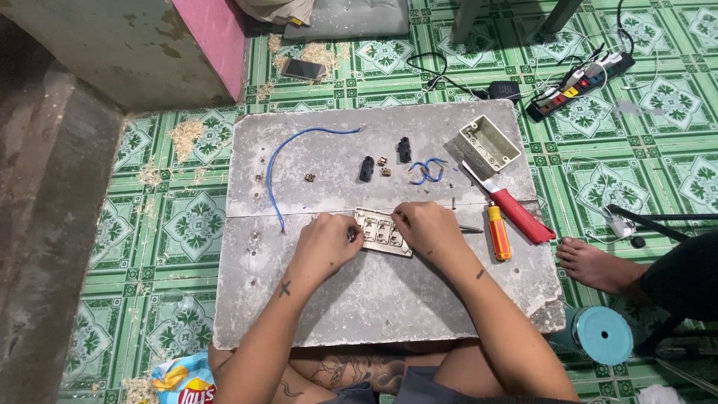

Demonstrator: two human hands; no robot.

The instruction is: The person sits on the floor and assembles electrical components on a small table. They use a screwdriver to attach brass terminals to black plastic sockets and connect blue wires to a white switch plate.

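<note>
Crossed beneath my forearms sit my own legs, closest to the view, with a crinkled snack bag [183,380] on the floor outside my left elbow; both my hands meet on a beige switch plate [383,231] lying flat on the grey tabletop [374,299]; my left hand [327,243] is curled, its fingertips pinching the plate's left edge; my right hand [426,228] is bent over the plate's upper right corner, fingers pressed to it; whether anything small is caught between those fingers I cannot tell; just right of my right hand lies a screwdriver with a yellow and red handle [498,232], and beside that, further right, a red-handled knife [516,209] pointing up and away; beyond the knife's tip sits an open pale wall box [488,144]; past my right hand's knuckles is a small tangle of blue wire pieces [426,171]; straight ahead of both hands lie two black switch modules [367,168] and a few small brass bits; a long blue wire [288,153] curves from just beyond my left hand away across the tabletop; off the tabletop to my right are a round teal lid [603,336] and another person's bare foot [594,263] on the green patterned floor [179,224]; a power strip [580,82] lies well away, far beyond my right hand.
</note>
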